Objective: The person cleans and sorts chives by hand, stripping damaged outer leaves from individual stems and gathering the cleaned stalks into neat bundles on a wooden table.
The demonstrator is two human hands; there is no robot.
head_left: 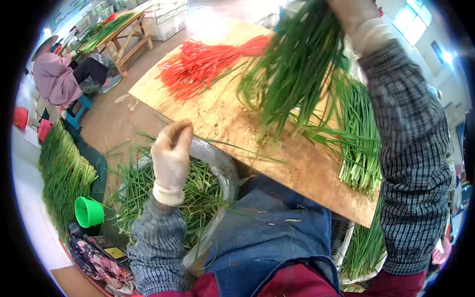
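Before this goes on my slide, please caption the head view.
Right hand holding leafy greens above a wooden board with red strips; left hand over loose stalks.

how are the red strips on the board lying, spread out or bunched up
Partly spread: the red strips fan loosely across the wooden board at one end and narrow into a bunch toward the raised greens.

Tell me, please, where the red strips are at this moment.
In the head view, the red strips lie on the far left part of the wooden board, just left of the leafy green bunch in the right hand.
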